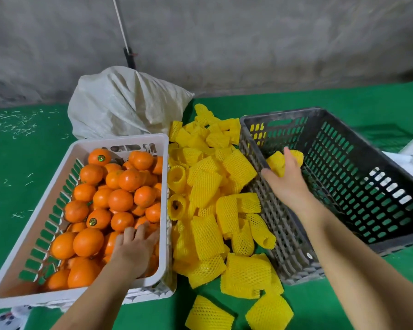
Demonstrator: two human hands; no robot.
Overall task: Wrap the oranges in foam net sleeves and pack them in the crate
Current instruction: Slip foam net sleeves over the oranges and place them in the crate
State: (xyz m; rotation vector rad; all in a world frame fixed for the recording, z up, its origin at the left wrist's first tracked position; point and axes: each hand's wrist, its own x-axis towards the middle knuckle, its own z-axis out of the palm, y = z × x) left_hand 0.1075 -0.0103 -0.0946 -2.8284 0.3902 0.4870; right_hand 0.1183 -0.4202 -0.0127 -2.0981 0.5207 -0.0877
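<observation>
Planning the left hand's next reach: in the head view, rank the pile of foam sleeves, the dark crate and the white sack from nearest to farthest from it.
From the left hand, in the white crate of oranges:
1. Pile of foam sleeves, just to its right.
2. Dark crate, farther right, beyond the pile.
3. White sack, at the back near the wall.

Left grip (135, 244) reaches down, fingers spread; right grip (287, 175) curled, arm outstretched.
</observation>
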